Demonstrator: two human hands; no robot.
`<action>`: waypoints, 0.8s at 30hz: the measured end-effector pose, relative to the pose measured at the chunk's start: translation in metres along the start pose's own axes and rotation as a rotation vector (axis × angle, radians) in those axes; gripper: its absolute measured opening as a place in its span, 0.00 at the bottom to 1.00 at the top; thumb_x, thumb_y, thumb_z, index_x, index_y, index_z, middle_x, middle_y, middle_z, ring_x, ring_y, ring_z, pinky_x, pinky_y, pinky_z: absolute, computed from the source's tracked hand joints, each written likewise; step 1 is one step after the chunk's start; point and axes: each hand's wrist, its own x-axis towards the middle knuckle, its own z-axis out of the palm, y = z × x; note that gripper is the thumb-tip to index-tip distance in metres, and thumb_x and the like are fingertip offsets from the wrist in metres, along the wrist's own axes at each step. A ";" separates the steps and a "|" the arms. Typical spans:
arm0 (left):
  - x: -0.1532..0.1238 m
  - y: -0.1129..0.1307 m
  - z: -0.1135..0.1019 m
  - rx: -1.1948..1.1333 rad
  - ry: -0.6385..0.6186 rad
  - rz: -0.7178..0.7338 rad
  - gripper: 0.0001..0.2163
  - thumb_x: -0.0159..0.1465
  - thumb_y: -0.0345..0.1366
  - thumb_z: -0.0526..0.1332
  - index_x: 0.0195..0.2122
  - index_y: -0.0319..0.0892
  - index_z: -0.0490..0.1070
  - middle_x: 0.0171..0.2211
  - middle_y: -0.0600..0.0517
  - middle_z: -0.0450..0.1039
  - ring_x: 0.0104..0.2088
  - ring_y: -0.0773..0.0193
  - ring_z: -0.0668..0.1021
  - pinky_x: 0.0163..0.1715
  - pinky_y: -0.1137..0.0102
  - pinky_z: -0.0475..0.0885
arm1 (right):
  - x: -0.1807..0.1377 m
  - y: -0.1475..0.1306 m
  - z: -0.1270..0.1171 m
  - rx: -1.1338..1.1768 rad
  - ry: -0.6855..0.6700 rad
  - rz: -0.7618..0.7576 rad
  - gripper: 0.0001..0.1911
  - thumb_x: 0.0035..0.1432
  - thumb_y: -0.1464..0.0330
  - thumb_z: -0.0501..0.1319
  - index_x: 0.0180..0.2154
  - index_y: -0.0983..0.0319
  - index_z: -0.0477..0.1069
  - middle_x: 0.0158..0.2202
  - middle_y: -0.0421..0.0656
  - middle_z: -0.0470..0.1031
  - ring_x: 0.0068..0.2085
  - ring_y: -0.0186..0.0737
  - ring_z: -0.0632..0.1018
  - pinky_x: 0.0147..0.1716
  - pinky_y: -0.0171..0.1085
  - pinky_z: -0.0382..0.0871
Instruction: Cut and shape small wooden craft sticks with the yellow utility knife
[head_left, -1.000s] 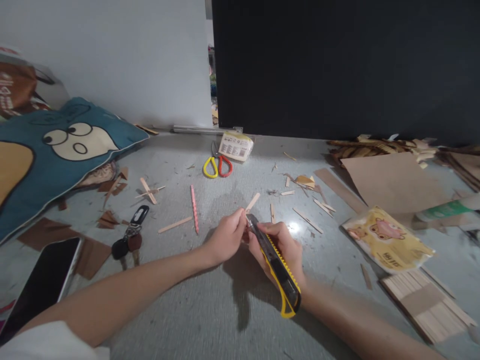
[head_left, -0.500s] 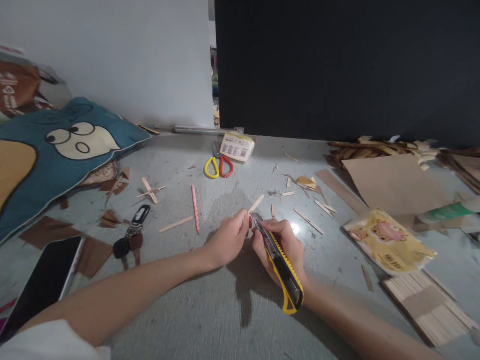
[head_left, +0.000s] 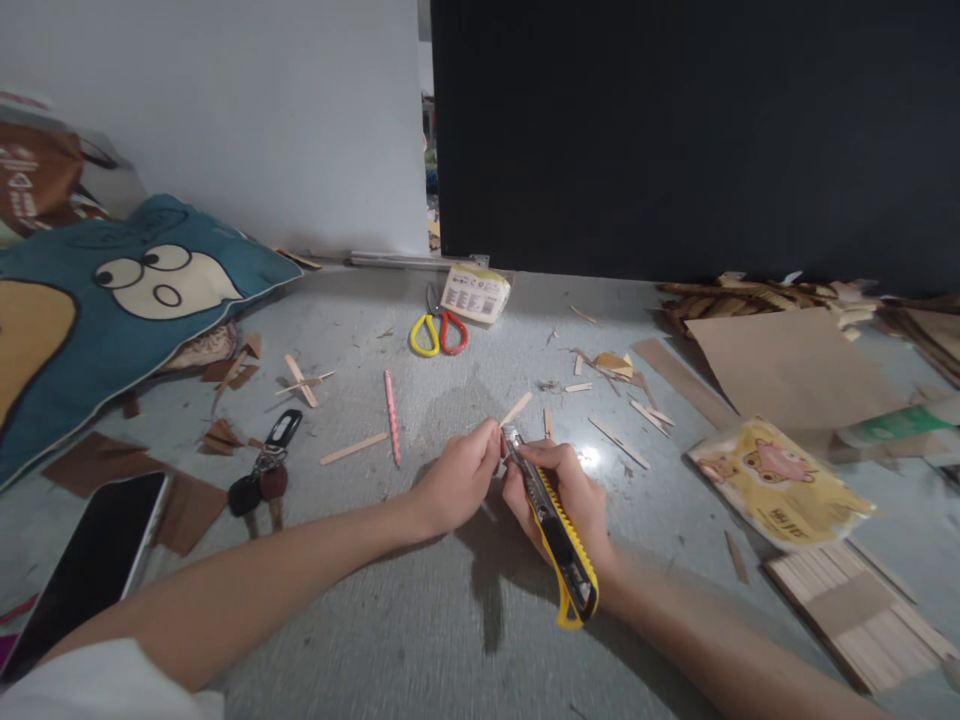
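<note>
My right hand (head_left: 568, 496) grips a yellow and black utility knife (head_left: 553, 528), its blade end pointing up and left toward my other hand. My left hand (head_left: 457, 478) is closed in a pinch around a thin wooden craft stick (head_left: 516, 408), whose far end pokes out past my fingers. The knife's tip meets the stick right at my left fingertips. Both hands hover just over the grey floor (head_left: 420, 620) in the middle of the view.
Loose sticks, a pink beaded stick (head_left: 391, 417), keys (head_left: 262, 470) and a phone (head_left: 90, 570) lie left. Scissors (head_left: 437, 332) and a small packet (head_left: 474, 292) sit ahead. Cardboard (head_left: 787, 365), a yellow bag (head_left: 780, 483) and a glued stick panel (head_left: 855, 615) are right. A blue cushion (head_left: 112, 300) rests far left.
Both hands have stayed pressed together at the same spot. The knife's angle shifted slightly, and the stick's end rose a little beyond my left fingers.
</note>
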 end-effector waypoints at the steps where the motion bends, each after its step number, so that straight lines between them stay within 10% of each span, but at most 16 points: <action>1: 0.000 0.000 0.000 -0.002 -0.002 -0.004 0.19 0.77 0.48 0.43 0.30 0.46 0.56 0.25 0.57 0.63 0.27 0.65 0.67 0.29 0.68 0.60 | 0.000 0.000 0.000 -0.007 -0.003 0.001 0.10 0.60 0.69 0.65 0.42 0.53 0.67 0.39 0.43 0.83 0.33 0.43 0.84 0.31 0.39 0.76; 24: 0.001 0.001 0.000 0.018 0.013 0.021 0.20 0.77 0.49 0.43 0.29 0.46 0.56 0.24 0.57 0.61 0.27 0.65 0.67 0.30 0.68 0.61 | 0.000 0.004 -0.002 0.038 -0.019 0.039 0.08 0.62 0.69 0.64 0.42 0.54 0.67 0.38 0.41 0.81 0.30 0.39 0.81 0.30 0.37 0.75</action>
